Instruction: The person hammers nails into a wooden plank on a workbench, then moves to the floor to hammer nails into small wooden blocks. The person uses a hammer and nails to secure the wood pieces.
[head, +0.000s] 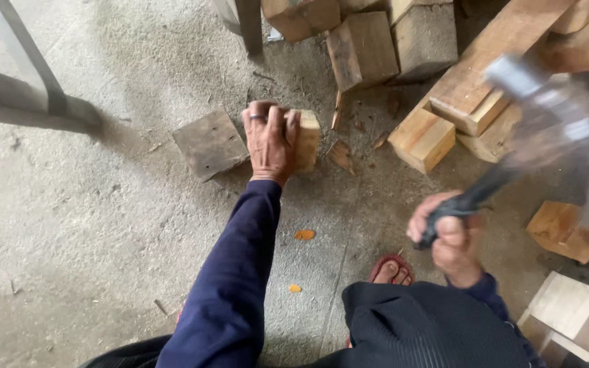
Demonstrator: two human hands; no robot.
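Wooden block [306, 138] under left hand [269, 142], right hand [446, 235] gripping one hammer [547, 129]

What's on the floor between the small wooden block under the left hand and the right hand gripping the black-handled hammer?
In the head view, mostly bare concrete floor separates the small wooden block from the right hand. Only a wood splinter lies beside the block; an orange scrap sits lower.

One head-worn view, steeply downward and close over the concrete floor [90, 225]
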